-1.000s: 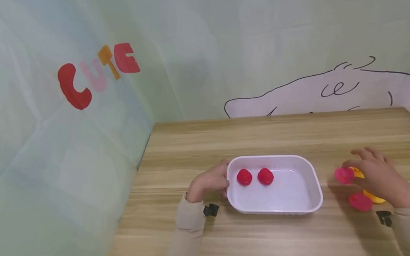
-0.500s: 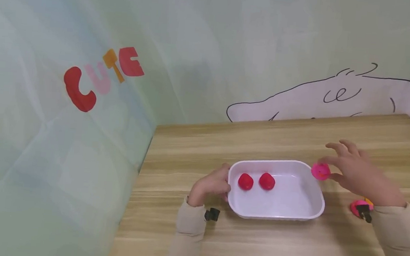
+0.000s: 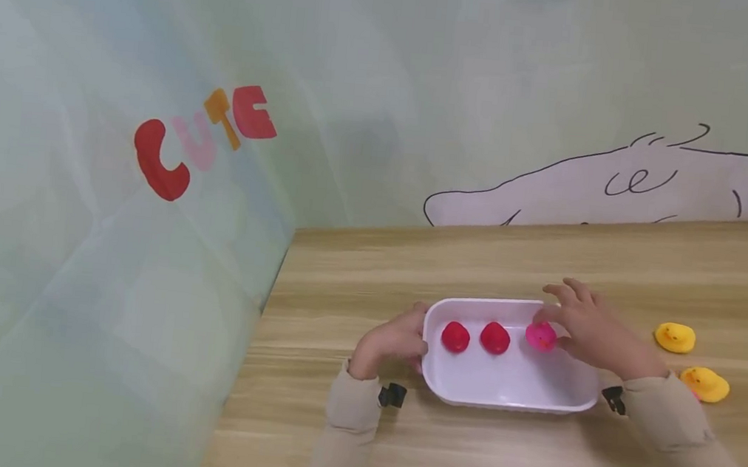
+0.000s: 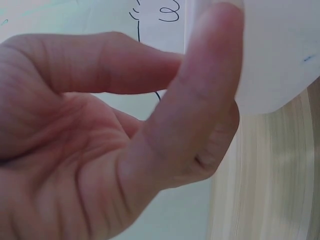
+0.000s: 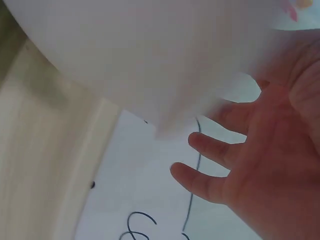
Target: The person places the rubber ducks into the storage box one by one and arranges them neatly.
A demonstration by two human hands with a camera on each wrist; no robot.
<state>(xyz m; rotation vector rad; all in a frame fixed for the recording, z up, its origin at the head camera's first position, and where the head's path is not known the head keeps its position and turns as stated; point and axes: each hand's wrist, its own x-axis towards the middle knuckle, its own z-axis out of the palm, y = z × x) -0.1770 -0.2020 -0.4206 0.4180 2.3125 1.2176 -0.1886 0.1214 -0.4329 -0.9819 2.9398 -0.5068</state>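
In the head view my right hand (image 3: 595, 331) pinches a pink rubber duck (image 3: 541, 336) between thumb and fingers, inside the right half of a white plastic tray (image 3: 506, 407). My left hand (image 3: 394, 339) grips the tray's left rim, thumb on the near side. Two rounded red toys (image 3: 475, 338) sit side by side on the tray floor, left of the duck. The left wrist view has the thumb and fingers of the left hand (image 4: 165, 115) against the tray wall (image 4: 280, 50). In the right wrist view the blurred tray wall (image 5: 140, 50) hides the duck and the fingertips of the right hand (image 5: 255, 155).
Two yellow rubber ducks (image 3: 675, 338) lie on the wooden table (image 3: 358, 262) right of the tray. A bit of pink (image 3: 696, 394) peeks out by the nearer one, partly behind the right sleeve (image 3: 665, 418). A printed cloth backdrop (image 3: 372, 100) rises behind the table and at its left.
My right hand has carried the pink duck leftward from the table, over the rim and down into the tray. The yellow ducks have come into full view. My left hand stays at the rim.
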